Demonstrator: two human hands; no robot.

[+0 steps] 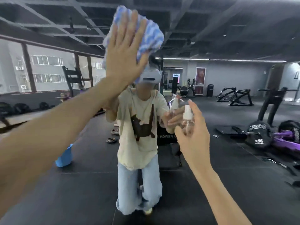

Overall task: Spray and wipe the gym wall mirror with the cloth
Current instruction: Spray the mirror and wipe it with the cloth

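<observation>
My left hand presses the blue-white cloth to the mirror under straight, close-set fingers; my right hand wraps the spray bottle.

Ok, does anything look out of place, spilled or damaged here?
Nothing stands out. The left hand presses the cloth flat on the mirror; the right hand grips a small spray bottle upright. No crack or spill shows. Reflected weight plates and bags lie loose on the floor.
</observation>
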